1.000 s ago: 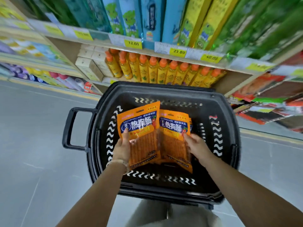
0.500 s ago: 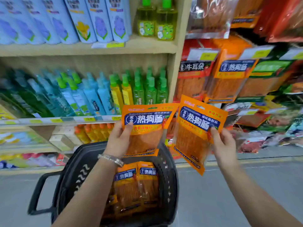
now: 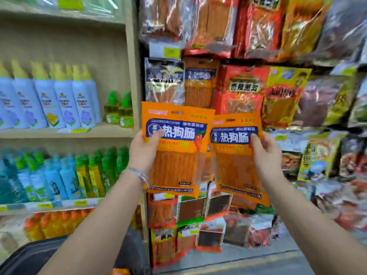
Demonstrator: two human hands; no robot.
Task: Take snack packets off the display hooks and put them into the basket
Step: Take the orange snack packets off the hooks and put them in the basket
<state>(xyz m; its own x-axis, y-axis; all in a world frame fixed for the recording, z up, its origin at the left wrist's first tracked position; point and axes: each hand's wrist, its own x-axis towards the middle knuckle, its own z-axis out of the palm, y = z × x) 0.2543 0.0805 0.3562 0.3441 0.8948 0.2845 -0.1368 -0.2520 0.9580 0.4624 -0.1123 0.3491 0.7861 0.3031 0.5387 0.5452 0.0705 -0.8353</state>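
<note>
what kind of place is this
Most likely a supermarket or convenience store aisle: shelves of bottles with yellow price tags on the edges, snack packets hanging in rows on a display, and a black basket below.

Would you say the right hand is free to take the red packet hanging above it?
Probably not yet: the right hand pinches an orange packet, though the way to the red packet above looks clear.

A shop: stocked shelves [image 3: 67, 133], hanging snack packets [image 3: 240, 92]
</note>
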